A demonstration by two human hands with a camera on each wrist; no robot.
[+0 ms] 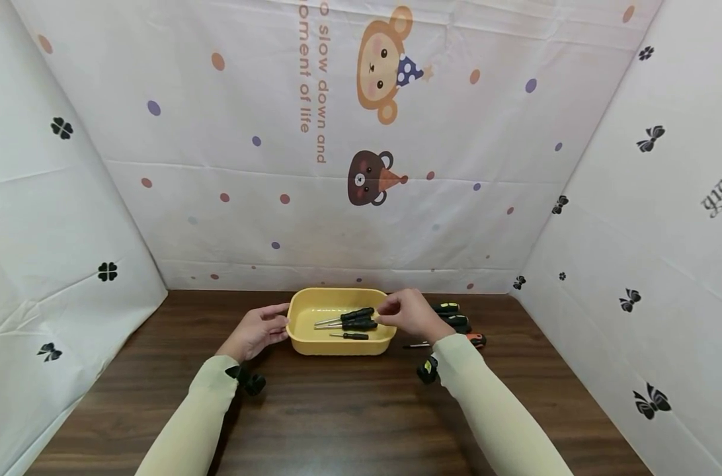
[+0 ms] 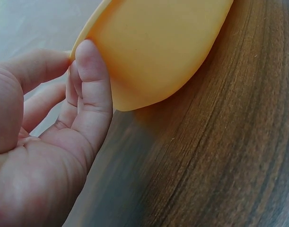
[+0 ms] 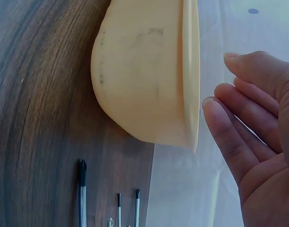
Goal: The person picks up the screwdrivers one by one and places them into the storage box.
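Note:
A yellow plastic basin [image 1: 341, 346] stands on the table, with several black-handled screwdrivers [image 1: 358, 315] lying inside it. The smallest screwdriver [image 1: 355, 336] lies apart, near the front wall. At the basin's left end is my left hand [image 1: 260, 330]; its fingers [image 2: 91, 71] touch the outer wall, while the thumb meets the rim. My right hand [image 1: 410, 313] hovers over the right end of the basin. Its thumb and fingers [image 3: 220, 118] are loosely bent and apart, with nothing between them in the right wrist view.
To the right of the basin lie more screwdrivers [image 1: 446, 307], partly hidden behind my right hand and forearm. One has an orange and black handle [image 1: 477, 340]. A printed white cloth [image 1: 313, 218] hangs behind the brown wooden table [image 1: 337, 410] and along both sides.

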